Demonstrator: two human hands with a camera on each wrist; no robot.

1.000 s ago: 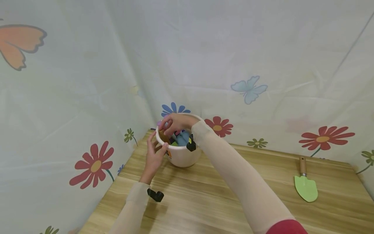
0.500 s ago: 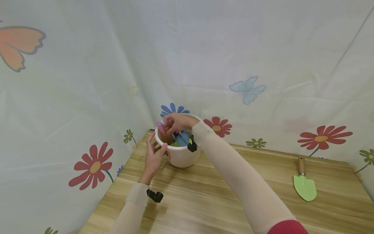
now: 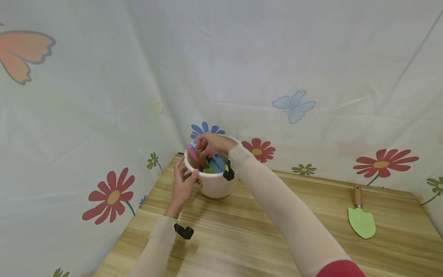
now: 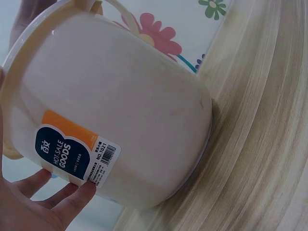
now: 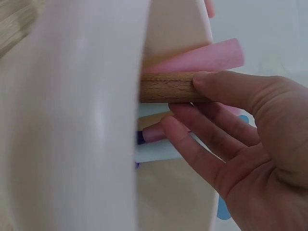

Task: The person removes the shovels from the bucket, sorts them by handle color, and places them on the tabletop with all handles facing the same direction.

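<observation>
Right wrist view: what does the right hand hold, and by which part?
The right hand pinches a wooden handle between thumb and fingers; the white bucket hides whatever it belongs to.

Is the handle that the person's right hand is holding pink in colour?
No, the right wrist view shows the right hand pinching a brown wooden handle between the thumb and the fingers.

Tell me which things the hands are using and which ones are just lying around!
Being used:
White bucket, touched by the left hand
Wooden handle in the bucket, gripped by the right hand

Probably not being used:
Green trowel, lying on the table, no hand near it
Blue butterfly, only a picture on the backdrop
</observation>
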